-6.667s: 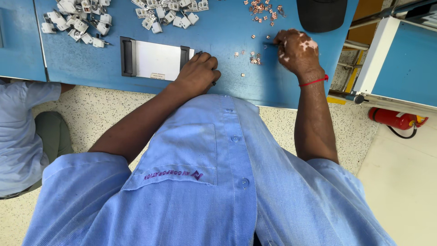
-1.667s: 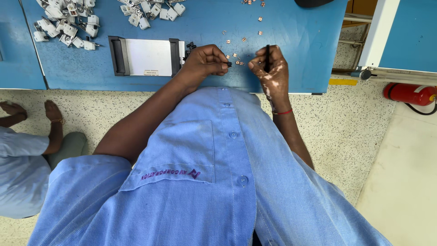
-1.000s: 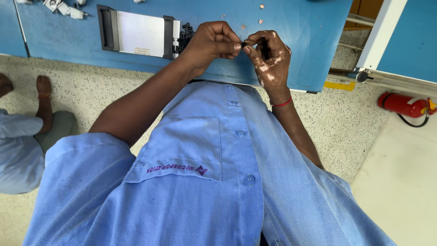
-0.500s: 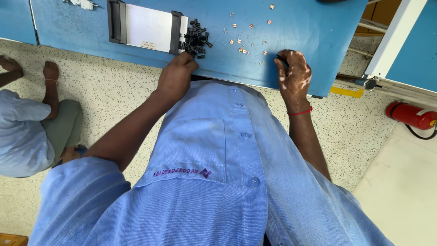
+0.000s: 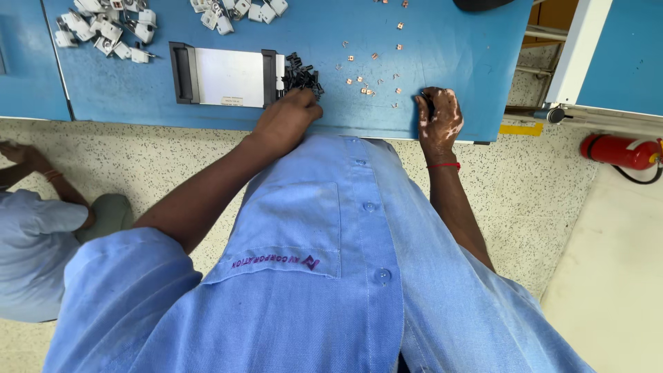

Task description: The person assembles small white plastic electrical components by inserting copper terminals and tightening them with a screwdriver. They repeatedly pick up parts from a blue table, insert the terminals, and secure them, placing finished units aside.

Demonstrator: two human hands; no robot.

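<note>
Head view shows the person's left hand (image 5: pixel 286 117) reaching to the pile of small black parts (image 5: pixel 302 74) beside the white plate in its black frame (image 5: pixel 228 74) on the blue table (image 5: pixel 138 97). Its fingertips are curled into the near edge of the pile; whether they pinch a piece I cannot tell. The right hand (image 5: pixel 438 121) rests near the table's front edge, fingers closed round a slim dark tool (image 5: pixel 429 105). Small copper-coloured bits (image 5: pixel 366 86) lie scattered between the two hands. A second ago both hands met above the table edge, working one piece together; now they sit well apart, and the left has moved further into the black pile than half a second ago. White clips (image 5: pixel 110 34) lie heaped at the far left.
</note>
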